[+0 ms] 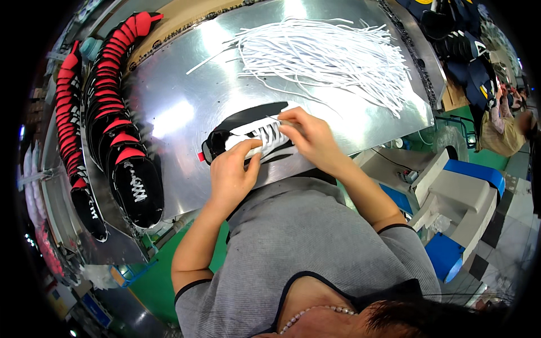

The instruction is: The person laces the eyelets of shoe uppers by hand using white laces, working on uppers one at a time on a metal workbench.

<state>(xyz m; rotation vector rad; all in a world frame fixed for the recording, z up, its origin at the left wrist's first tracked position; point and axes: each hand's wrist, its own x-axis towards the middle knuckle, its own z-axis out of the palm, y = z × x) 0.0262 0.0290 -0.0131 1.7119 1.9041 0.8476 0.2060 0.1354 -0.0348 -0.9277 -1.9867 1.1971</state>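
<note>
A black shoe upper [253, 118] with a white tongue lies on its side on the metal tabletop in front of me. A white shoelace [269, 136] runs in slanted rows across its front opening. My left hand [232, 173] pinches the upper's near edge beside the lacing, thumb and forefinger close together. At the right end of the rows, my right hand [311, 138] has its thumb and fingers closed on the lace. Its fingertips partly cover what they grip.
A large bundle of loose white shoelaces [321, 59] lies at the table's far side. Two long rows of nested black-and-red shoe uppers [137, 188] stand along the left. A grey-and-blue plastic housing [459, 194] is by my right elbow. Other people [501, 132] are at the far right.
</note>
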